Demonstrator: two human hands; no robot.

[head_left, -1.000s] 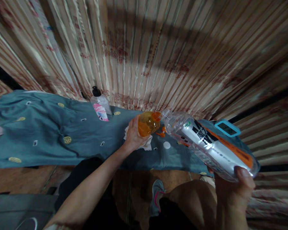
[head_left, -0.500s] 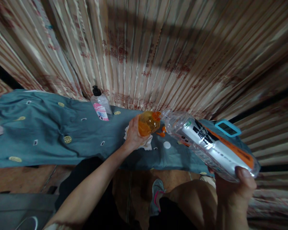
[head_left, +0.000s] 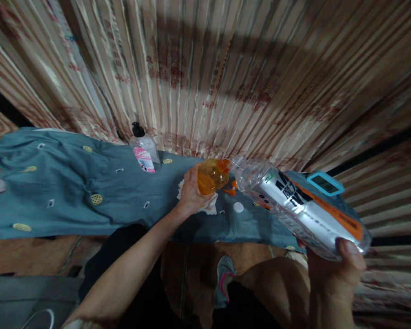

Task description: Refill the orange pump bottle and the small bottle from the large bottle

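My left hand (head_left: 191, 193) is wrapped round an orange see-through bottle (head_left: 210, 177), which is tilted with its mouth to the right. In my right hand (head_left: 339, 274) is a large clear plastic bottle (head_left: 294, 201) with a silver, black and orange label, gripped near its base and tipped to the left. The two bottle mouths meet or nearly touch; whether liquid flows between them I cannot tell. Beneath the orange bottle lies a crumpled white tissue (head_left: 210, 208). An orange spray nozzle or cap piece (head_left: 231, 188) and a round white cap (head_left: 238, 207) rest on the cloth close by.
A pump bottle (head_left: 144, 153) with a pink label stands at the back of the teal patterned cloth (head_left: 71, 183). Toward the right is a light-blue framed digital display (head_left: 325, 183). A pleated curtain (head_left: 205, 77) hangs behind. A grey box (head_left: 30, 297) sits at lower left.
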